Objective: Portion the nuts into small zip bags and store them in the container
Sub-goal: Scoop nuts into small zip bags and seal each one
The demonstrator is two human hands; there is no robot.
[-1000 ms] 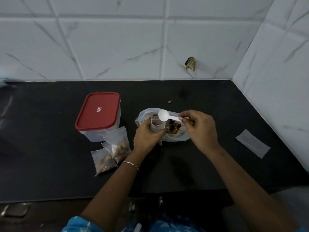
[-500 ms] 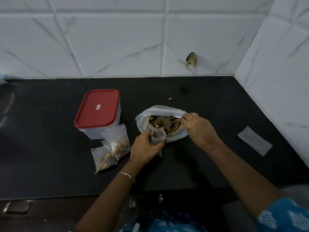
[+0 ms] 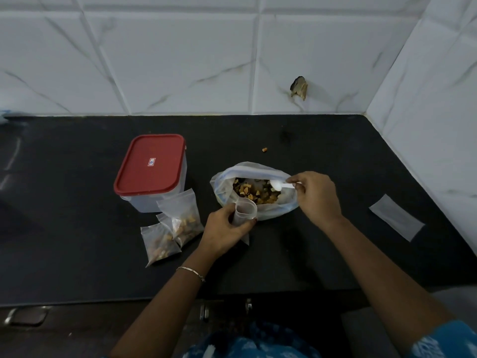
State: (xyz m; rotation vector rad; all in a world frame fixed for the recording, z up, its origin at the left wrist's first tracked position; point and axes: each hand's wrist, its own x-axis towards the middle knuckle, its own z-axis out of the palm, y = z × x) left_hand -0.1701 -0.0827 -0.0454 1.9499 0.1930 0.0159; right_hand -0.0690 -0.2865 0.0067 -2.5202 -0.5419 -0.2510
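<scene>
Spoon (image 3: 278,186) back in view, dipped over nuts (image 3: 254,193) in big bag (image 3: 258,167); right hand (image 3: 316,195) pinches its handle. Left hand (image 3: 224,231) grips open small bag (image 3: 245,210). Filled bags (image 3: 180,223) lie unstored beside lidded container (image 3: 151,166).

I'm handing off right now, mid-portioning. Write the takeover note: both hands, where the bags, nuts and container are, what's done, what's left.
Left hand holds a small zip bag open and upright beside the big nut bag.
Right hand pinches the white spoon, its bowl over the nuts in the big bag.
Done: at least two filled small bags lie in front of the red-lidded container, lid on.
Left: spoon nuts into the held bag and seal it. Probably fill the flat empty bag on the right too, then open the container and store every bag inside.
</scene>
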